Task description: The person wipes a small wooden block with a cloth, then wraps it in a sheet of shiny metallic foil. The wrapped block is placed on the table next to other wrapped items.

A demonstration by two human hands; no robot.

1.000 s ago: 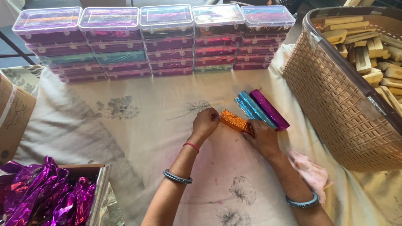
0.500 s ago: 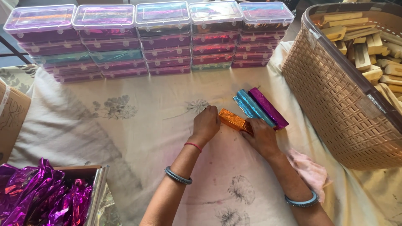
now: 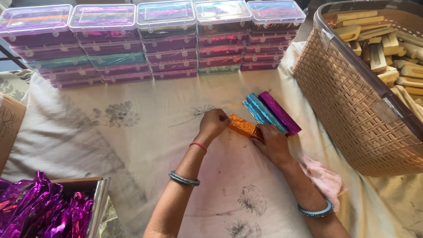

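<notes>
Head view: since the earlier frames nothing is shifted; the orange foil-wrapped bar (image 3: 244, 127) at frame centre is pinched by the left hand (image 3: 213, 124) and pressed flat under the right hand (image 3: 273, 142), so wrapping is judged unfinished.

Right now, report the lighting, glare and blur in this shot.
Head view: soft, even light; faint shadows under the left hand and right hand; glare on the orange foil, box lids and purple foil; sharp throughout, slight wide-angle bending at the basket.
</notes>
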